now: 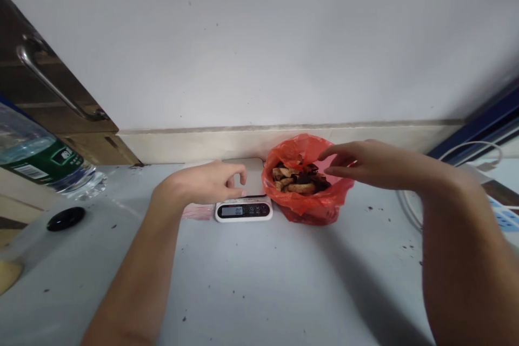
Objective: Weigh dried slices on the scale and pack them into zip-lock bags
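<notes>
A red plastic bag (310, 211) stands with its mouth spread wide, holding brown, dried-looking pieces (302, 186) whose kind I cannot tell for sure. My right hand (348, 162) reaches over the bag's right rim, thumb and fingers apart, with nothing visible between them. Left of the bag lies a white digital kitchen scale (257, 170), its display (232, 211) reading 0.0. Above the scale hovers my left hand (214, 179), fingers loosely curved and a gap between thumb and forefinger. It covers part of the weighing plate. Pinkish thin plastic (198, 212) lies at the scale's left side.
A large water bottle (40, 151) with a green label is at the left, near a black oval object (66, 219). A wooden door with a metal handle (57, 89) is behind it. White cables (409, 211) run along the right. A wall (259, 54) backs the table.
</notes>
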The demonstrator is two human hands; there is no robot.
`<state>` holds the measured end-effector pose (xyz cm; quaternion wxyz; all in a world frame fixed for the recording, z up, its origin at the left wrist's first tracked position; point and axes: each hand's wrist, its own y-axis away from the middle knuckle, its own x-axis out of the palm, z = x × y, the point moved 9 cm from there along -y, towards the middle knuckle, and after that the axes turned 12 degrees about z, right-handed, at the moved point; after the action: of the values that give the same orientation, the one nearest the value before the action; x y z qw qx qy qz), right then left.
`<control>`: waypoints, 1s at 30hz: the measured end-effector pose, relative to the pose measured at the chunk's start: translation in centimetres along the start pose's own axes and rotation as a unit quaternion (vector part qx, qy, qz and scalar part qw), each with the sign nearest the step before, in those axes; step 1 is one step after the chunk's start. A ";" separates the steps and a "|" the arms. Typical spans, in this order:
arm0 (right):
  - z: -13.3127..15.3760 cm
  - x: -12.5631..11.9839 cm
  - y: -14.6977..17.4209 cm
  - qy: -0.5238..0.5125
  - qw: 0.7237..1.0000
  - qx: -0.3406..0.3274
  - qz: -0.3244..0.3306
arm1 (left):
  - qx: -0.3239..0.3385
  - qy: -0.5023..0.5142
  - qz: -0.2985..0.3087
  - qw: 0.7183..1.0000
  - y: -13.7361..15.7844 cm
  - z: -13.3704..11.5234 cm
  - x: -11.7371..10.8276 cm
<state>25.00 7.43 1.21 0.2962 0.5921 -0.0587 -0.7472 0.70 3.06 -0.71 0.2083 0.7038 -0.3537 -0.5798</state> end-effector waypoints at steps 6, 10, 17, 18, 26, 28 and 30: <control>-0.8 -0.2 0.2 -0.017 0.999 0.038 -0.006 | 0.003 0.008 -0.024 1.000 0.6 1.0 -0.5; 2.0 -0.6 -0.1 0.010 0.999 -0.029 -0.042 | -0.002 -0.011 -0.047 0.999 0.7 1.8 -1.0; 3.5 1.7 -3.0 0.017 0.998 -0.064 -0.010 | 0.088 0.002 -0.080 0.993 -0.3 -1.2 -1.0; 3.4 1.7 -3.3 0.021 0.997 -0.077 -0.018 | 0.118 0.025 -0.083 0.989 -0.4 -2.0 -0.9; 0.7 0.7 -3.7 0.051 0.996 0.017 -0.066 | 0.197 0.030 -0.078 0.977 -0.8 -5.2 0.2; 0.9 0.0 -2.9 0.049 0.994 0.019 -0.093 | 0.213 0.025 -0.096 0.972 -0.6 -5.3 -0.2; 1.3 -1.1 -1.8 0.050 0.989 0.012 -0.137 | 0.207 0.014 -0.107 0.972 -0.5 -5.1 -0.5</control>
<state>23.30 9.13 1.74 0.1861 0.6344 0.0293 -0.7497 5.67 3.16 0.50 0.0001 0.7737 -0.3854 -0.5029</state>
